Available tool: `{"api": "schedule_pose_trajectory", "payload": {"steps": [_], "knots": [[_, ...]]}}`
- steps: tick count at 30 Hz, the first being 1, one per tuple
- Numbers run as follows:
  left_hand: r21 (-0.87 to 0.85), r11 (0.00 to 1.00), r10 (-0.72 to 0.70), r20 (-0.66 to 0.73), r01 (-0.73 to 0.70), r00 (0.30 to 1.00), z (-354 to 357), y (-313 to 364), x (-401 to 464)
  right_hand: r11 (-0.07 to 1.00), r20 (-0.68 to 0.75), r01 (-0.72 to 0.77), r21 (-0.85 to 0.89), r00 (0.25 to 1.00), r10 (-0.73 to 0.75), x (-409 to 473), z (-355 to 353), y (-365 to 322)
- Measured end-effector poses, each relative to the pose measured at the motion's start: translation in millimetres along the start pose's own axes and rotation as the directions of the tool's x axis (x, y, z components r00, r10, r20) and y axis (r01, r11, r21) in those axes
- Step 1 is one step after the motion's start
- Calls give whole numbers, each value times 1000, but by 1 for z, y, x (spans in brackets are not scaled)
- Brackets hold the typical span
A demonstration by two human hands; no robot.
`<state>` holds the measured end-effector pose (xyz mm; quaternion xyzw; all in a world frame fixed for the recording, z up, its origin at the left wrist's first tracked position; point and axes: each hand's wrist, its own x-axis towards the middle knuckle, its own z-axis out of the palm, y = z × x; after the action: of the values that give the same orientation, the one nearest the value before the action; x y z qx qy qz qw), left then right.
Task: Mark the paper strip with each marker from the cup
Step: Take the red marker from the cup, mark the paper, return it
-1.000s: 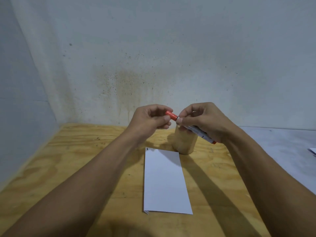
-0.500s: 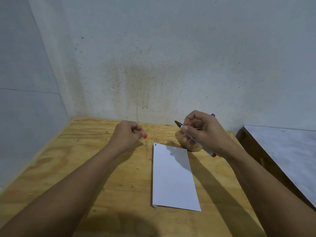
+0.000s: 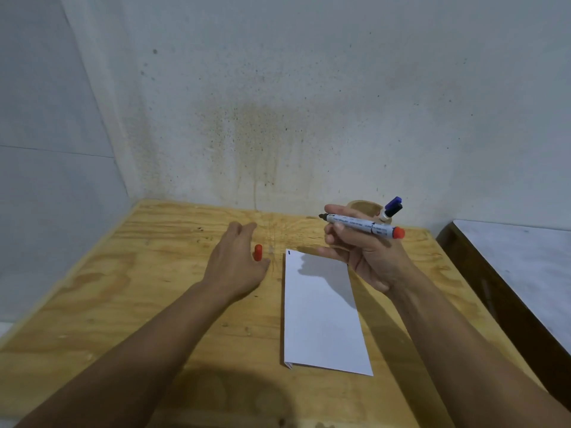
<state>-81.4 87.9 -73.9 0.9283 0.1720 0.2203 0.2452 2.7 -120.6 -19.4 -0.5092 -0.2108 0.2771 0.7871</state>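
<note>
Near the tabletop's [image 3: 129, 304] far edge, an uncapped marker [image 3: 361, 225] is being held by the right hand [image 3: 367, 257] above the paper strip [image 3: 321, 319]; the left hand [image 3: 238, 267] is lying open beside the red cap [image 3: 257, 252], which risks being knocked off. The cup [image 3: 364, 208] is being partly hidden behind.

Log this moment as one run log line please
right hand: holds uncapped red marker | left hand: open beside red cap on table | paper strip: one dark mark
</note>
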Motion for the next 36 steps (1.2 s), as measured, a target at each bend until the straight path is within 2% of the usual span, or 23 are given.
{"api": "schedule_pose_trajectory", "payload": {"steps": [2, 3, 5, 8, 10, 17, 22, 25, 36], "knots": [[18, 984, 178, -160, -178, 971, -3, 7, -12, 989, -106, 18, -146, 994, -33, 3, 4, 7], [29, 967, 256, -177, -255, 950, 1, 3, -16, 976, -159, -11, -218, 987, -25, 12, 6, 20], [0, 943, 331, -100, -333, 938, 8, 3, -25, 947, -244, -44, -318, 969, -37, 21, 10, 40], [-3, 939, 344, 74, -345, 936, 19, 2, -28, 921, -325, -78, -381, 944, -55, 29, 12, 54], [32, 933, 352, 114, -357, 929, 22, 1, -27, 907, -333, -74, -414, 940, -75, 32, 13, 55], [21, 932, 361, 68, -363, 930, 23, -1, -32, 792, -291, -60, -607, 945, -151, 46, 18, 66], [15, 939, 341, 67, -343, 938, 26, -3, -33, 815, -275, 4, -579, 940, -200, 41, 13, 81], [-7, 945, 327, 67, -327, 943, 27, -3, -33, 776, -260, 27, -630, 934, -244, 44, 7, 86], [-13, 947, 322, 57, -322, 945, 27, -3, -32, 760, -245, 40, -648, 935, -258, 47, 5, 88]]}}
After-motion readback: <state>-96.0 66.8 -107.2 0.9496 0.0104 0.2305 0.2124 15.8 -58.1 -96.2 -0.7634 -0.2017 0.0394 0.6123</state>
